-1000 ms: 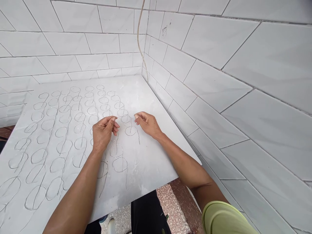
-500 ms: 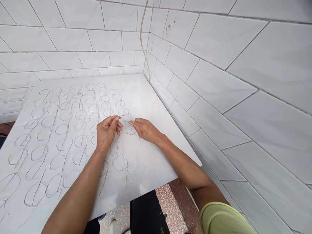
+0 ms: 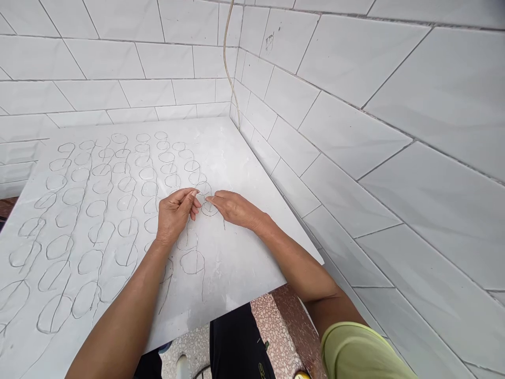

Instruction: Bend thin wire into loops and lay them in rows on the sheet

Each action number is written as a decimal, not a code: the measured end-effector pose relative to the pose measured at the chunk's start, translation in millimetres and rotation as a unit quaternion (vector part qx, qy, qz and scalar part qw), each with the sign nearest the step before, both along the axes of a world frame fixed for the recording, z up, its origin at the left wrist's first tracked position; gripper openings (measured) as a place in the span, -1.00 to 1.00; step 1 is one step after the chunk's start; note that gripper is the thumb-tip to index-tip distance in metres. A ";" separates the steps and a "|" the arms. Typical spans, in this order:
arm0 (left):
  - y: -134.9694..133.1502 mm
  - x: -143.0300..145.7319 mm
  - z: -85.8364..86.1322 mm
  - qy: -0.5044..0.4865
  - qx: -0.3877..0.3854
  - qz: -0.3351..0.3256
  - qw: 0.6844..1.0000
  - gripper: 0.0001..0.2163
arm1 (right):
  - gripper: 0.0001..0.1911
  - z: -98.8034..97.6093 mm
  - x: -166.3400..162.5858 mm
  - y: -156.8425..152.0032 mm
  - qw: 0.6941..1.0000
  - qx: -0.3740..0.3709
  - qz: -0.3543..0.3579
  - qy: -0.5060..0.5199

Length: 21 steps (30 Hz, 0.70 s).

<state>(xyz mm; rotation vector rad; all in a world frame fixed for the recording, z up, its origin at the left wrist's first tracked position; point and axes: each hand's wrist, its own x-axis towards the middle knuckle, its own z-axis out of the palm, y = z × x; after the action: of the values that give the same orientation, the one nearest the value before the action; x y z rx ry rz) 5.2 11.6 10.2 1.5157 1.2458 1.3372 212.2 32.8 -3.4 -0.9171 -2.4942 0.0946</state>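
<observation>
A white board [image 3: 236, 252] lies flat in a tiled corner, covered with several rows of thin wire loops with stems [image 3: 102, 184]. My left hand [image 3: 173, 216] hovers over the loops near the board's middle, fingers curled and thumb pinched to the fingertips on a thin wire. My right hand [image 3: 234, 209] rests on the board just right of it, fingers together, its fingertips touching a wire loop [image 3: 209, 209]. The two hands' fingertips almost meet.
White tiled walls [image 3: 355, 131] close in behind and on the right. A thin cord [image 3: 228, 58] hangs down the corner. Below the board's near edge show a speckled floor [image 3: 272, 326] and my dark trousers [image 3: 232, 347].
My right hand has come down and left from a raised position onto the board, ending close to my left hand. The left hand has barely moved.
</observation>
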 end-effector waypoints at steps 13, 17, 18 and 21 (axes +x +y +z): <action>-5.8 9.4 -4.4 -0.024 0.041 0.029 0.998 -0.77 | -0.66 10.0 -2.6 1.1 0.972 -0.182 0.004 0.150; -4.1 7.1 -1.3 -0.023 0.029 0.022 0.999 -0.76 | -0.65 9.9 -0.7 2.9 0.944 -0.253 -0.032 0.211; -3.5 6.3 -0.7 -0.026 0.026 0.023 0.999 -0.76 | -0.63 9.1 0.0 3.7 0.932 -0.279 -0.039 0.227; -1.8 3.3 0.3 -0.040 0.022 0.030 0.999 -0.75 | -0.57 6.9 1.6 5.8 0.899 -0.341 -0.048 0.269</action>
<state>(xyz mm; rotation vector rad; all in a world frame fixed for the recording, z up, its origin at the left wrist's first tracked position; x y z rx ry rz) 8.4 9.8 10.6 1.4494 1.2267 1.4585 213.8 38.6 3.5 -1.0812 -1.8864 1.0908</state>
